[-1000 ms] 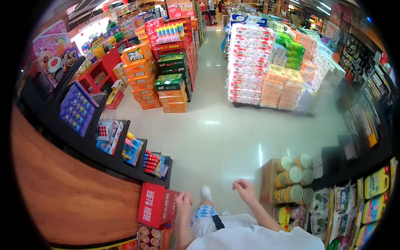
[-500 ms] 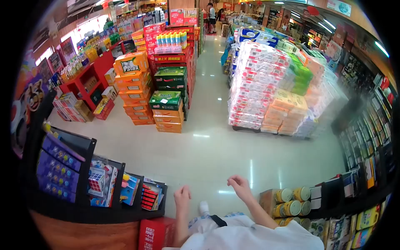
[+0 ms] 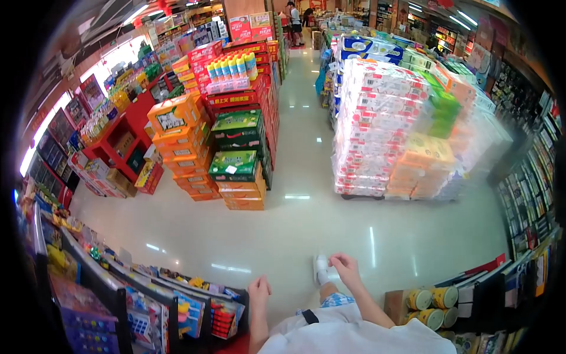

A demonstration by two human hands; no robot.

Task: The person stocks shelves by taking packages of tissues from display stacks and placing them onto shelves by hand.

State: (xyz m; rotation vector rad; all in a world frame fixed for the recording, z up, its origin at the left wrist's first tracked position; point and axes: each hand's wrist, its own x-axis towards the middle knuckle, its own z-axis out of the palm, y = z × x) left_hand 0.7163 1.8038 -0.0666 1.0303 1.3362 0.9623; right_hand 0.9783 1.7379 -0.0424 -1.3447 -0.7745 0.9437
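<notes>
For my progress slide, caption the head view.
Both hands, nothing visible in them, before a shop aisle between stacked boxes and wrapped packs.

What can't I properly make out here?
In the head view:
Palms of the bare, curled left hand and right hand: turned away from the camera.
Second foot: hidden, apparently by white cloth clothing; one white shoe shows.
Pale plastic-wrapped packs at right: lost in hazy blur.
Red object: cut off by the bottom edge.
Distant person in white top: too small to read actions.
</notes>
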